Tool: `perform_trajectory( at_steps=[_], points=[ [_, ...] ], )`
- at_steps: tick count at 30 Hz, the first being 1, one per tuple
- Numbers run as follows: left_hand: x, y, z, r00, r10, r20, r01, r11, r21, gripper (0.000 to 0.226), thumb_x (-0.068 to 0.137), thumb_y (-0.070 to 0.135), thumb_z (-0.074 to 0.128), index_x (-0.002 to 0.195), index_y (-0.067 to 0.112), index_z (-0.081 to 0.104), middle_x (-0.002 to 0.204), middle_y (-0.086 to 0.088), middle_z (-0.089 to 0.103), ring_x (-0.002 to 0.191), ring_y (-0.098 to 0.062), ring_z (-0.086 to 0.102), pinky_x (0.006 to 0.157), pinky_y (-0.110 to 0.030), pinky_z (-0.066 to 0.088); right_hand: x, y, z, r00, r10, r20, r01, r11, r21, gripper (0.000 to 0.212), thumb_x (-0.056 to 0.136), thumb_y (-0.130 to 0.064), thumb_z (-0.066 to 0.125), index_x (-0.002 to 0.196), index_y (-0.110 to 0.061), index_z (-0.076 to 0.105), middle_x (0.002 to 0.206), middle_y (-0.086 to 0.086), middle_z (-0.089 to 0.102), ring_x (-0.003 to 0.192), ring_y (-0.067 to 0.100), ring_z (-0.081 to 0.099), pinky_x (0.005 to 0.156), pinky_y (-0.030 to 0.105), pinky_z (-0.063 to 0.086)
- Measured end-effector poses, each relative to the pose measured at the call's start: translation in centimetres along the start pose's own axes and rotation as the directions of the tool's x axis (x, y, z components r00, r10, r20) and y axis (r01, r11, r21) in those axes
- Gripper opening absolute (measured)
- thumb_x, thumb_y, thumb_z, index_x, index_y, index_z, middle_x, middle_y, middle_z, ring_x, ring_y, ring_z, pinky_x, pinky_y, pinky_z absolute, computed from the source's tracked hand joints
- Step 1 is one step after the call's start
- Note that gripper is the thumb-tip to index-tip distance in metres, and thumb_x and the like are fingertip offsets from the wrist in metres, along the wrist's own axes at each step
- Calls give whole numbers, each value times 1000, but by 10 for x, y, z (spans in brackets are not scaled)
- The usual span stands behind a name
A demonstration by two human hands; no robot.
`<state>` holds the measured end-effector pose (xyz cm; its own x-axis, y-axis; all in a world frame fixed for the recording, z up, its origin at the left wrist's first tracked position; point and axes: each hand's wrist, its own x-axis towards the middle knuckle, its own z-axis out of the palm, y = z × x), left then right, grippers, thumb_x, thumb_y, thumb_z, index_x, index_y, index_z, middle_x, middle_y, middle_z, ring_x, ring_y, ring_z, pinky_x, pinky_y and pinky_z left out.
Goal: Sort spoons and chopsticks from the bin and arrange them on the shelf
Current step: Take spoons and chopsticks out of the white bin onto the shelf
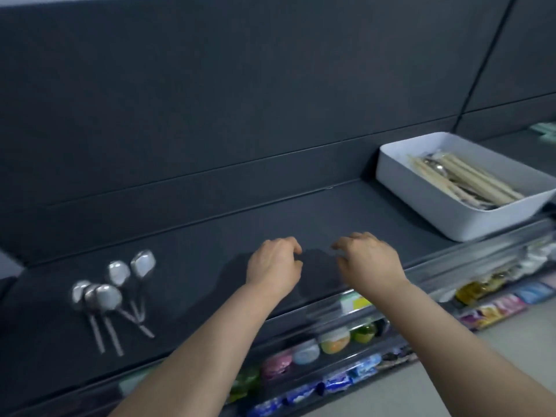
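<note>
Two hands reach forward; do they hold anything?
No. Left hand (272, 266) and right hand (370, 260) hover close together over the dark shelf (210, 236), fingers (293, 245) loosely curled, gripping nothing.
Where is the cutlery?
Five spoons (111, 293) lie grouped left of the hands, bowls toward the wall (210, 115), seemingly the sorted pile. Farther right, the white bin (391, 173) holds chopsticks (469, 182) and more spoons, probably awaiting sorting.

My bare forearms (210, 335) reach forward side by side. My left hand (272, 266) and right hand (371, 261) hover palms down, near each other, fingers (289, 244) loosely curled, holding nothing.
</note>
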<state>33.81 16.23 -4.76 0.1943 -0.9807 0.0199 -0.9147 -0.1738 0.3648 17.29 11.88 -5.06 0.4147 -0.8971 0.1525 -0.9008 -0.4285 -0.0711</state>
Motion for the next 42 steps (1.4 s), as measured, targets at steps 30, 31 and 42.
perform_trajectory(
  at_steps=[30, 31, 42],
  points=[
    [252, 341, 111, 996, 29, 90, -38, 994, 103, 18, 88, 5, 54, 102, 12, 62, 104, -8, 64, 92, -26, 59, 69, -32, 44, 125, 400, -41, 947, 313, 68, -318, 942, 102, 34, 91, -11, 49, 115, -27, 65, 112, 1, 66, 101, 27, 61, 75, 31, 47],
    [256, 340, 114, 996, 11, 88, -21, 994, 111, 12, 89, 5, 53, 95, 13, 60, 98, -7, 63, 88, -25, 58, 66, -32, 42, 133, 404, -38, 949, 304, 78, -311, 945, 97, 35, 90, -8, 48, 115, -25, 65, 111, 4, 66, 99, 28, 62, 76, 33, 49],
    [265, 361, 126, 961, -273, 39, 267, 958, 107, 42, 84, 51, 66, 91, 14, 46, 82, -2, 48, 84, -25, 55, 65, -31, 39, 184, 415, -31, 942, 120, 315, -151, 986, 77, 18, 85, 1, 47, 96, -8, 60, 105, 12, 62, 96, 31, 60, 69, 29, 42]
  ],
)
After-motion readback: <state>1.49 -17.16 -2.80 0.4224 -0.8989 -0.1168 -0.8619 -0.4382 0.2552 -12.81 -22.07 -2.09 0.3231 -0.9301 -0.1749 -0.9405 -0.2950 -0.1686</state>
